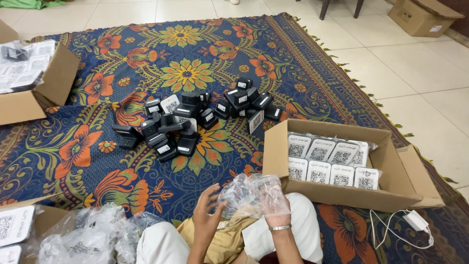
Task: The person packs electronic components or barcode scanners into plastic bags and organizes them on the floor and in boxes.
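The rug [205, 78] is deep blue, crowded with orange and red flowers, yellow-green blooms and green scrolling vines — a dark fringe runs along its edge. The small devices [185, 124] heaped on it are black with white labels. Both cardboard boxes [342, 190] are plain brown; the packets [332, 164] inside are white with black square codes. The plastic bag [246, 193] is clear, the trousers [161, 244] cream, the charger [415, 220] white, the floor tiles [420, 73] pale beige.

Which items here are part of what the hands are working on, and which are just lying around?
In hand:
- left hand
- right hand
- clear plastic bag, held by both
- pile of black devices
- open box of bagged white units
- heap of empty plastic bags

Lying about:
- white charger with cable
- closed cardboard box
- chair legs
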